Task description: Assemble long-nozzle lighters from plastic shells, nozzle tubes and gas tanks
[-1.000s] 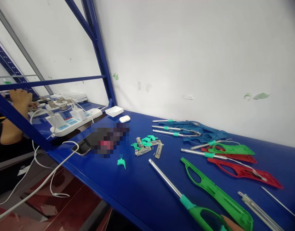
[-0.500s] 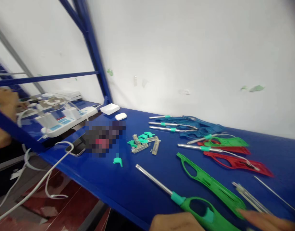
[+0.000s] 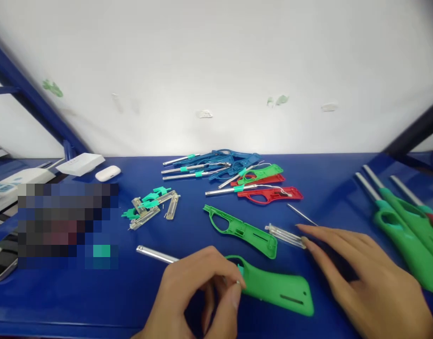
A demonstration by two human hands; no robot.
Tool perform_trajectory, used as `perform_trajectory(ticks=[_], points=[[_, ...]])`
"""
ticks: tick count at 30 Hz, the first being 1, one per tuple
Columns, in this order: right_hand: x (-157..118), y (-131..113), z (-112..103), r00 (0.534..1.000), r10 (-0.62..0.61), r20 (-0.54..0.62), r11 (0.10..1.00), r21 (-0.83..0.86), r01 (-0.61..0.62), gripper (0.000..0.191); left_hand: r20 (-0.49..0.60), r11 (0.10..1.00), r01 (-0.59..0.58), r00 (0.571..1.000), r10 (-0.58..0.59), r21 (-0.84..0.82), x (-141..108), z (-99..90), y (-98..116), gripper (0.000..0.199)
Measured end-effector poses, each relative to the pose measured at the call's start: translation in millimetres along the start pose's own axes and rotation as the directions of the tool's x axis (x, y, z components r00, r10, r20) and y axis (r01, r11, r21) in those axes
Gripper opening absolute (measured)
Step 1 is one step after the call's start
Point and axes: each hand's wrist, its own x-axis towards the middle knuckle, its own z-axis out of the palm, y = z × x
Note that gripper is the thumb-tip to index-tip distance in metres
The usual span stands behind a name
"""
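Observation:
My left hand (image 3: 202, 292) is closed in a pinch, with a tiny pale bit at its fingertips too small to name. Beneath and beside it lies a green gas lighter (image 3: 276, 285), its metal tube pointing left and its middle partly hidden by the hand. My right hand (image 3: 375, 278) has thumb and forefinger on the right end of a clear plastic fuel tank (image 3: 285, 235), which rests on the table. Between the hands and farther back is a green lighter half-shell (image 3: 243, 230), inner side up. A thin metal rod (image 3: 301, 214) lies behind the right fingers.
Clear tanks (image 3: 172, 207) and teal triggers (image 3: 151, 203) form a pile at left. Blue half-shells (image 3: 234, 157) and red half-shells (image 3: 273, 194) with metal tubes lie near the wall. Several whole lighters (image 3: 396, 230) are at right. A white case (image 3: 108, 173) sits at back left.
The view has swung right, bringing the lighters at right into sight. Both hands now show more fully; the left pinches over the green lighter, the right is at the clear tank's end.

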Motion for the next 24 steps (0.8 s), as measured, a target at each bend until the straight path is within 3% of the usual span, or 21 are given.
perform_trajectory(ticks=[5,12,17,24], points=[[1.8,-5.4,-4.9,0.999,0.029,-0.014,1.0,0.004,-0.029,0.032,-0.001,0.997,-0.057,0.998,0.057,0.047,15.2,10.0,2.9,0.021],[2.3,-6.4,-6.9,0.993,0.106,-0.061,0.993,-0.054,-0.109,0.035,0.029,0.965,-0.204,0.979,0.202,0.162,14.3,20.3,-4.1,0.022],[-4.6,2.3,-5.4,0.971,0.231,-0.055,0.966,-0.11,-0.235,0.048,0.023,0.969,-0.191,0.982,0.19,0.157,11.7,25.5,-3.4,0.026],[-7.2,-9.1,-11.7,0.914,0.394,-0.096,0.917,-0.036,-0.398,0.042,-0.001,0.975,-0.152,0.988,0.154,0.163,13.0,25.9,-5.7,0.022]])
